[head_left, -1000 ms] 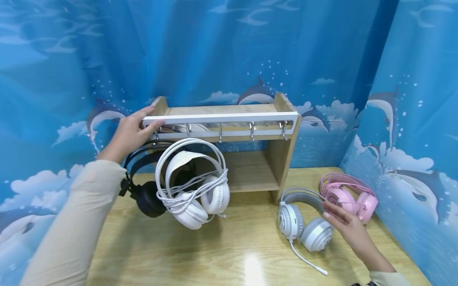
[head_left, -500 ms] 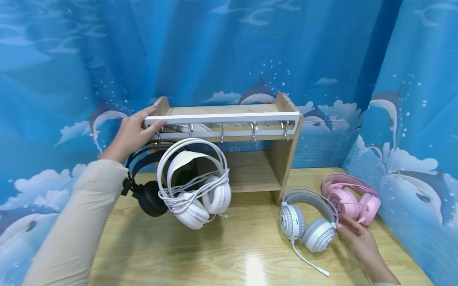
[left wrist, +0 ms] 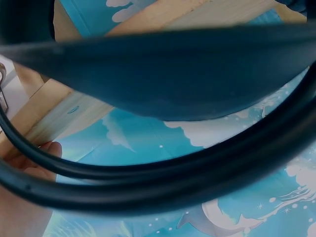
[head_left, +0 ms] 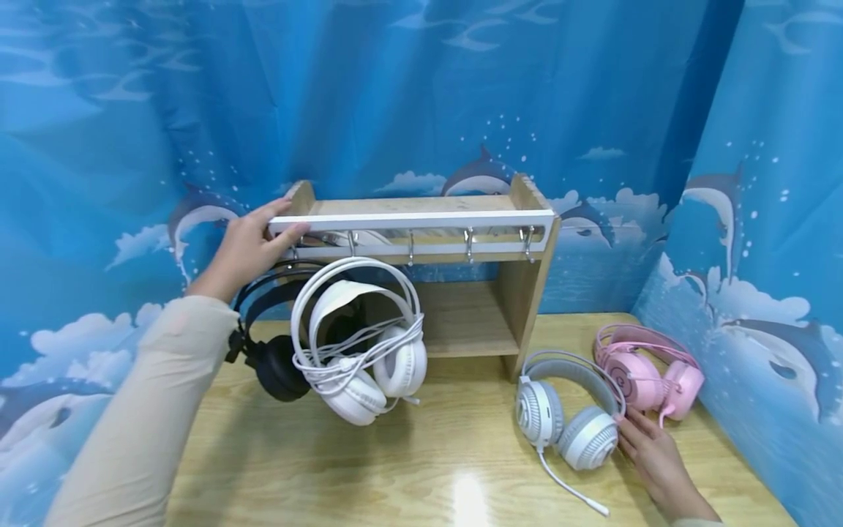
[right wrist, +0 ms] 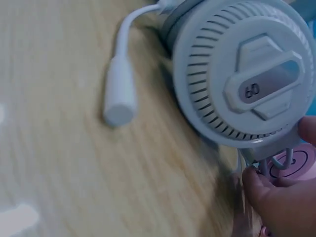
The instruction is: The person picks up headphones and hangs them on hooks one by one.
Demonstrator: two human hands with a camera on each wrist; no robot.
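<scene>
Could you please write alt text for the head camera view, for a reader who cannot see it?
A person's left hand holds a wooden hook rack hung with black and white headsets, while the right hand touches a grey-white headset lying beside a pink one.

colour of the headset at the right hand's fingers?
Pale grey-white headset, grey headband; right hand touches its earcup. Head view shows it best.

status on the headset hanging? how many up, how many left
Done: black headset and white headset hang on the rack's left hooks. In hand: right hand touches the grey-white headset on the table; left hand holds the rack's end. Left: that one plus the pink headset; three hooks look free.
</scene>
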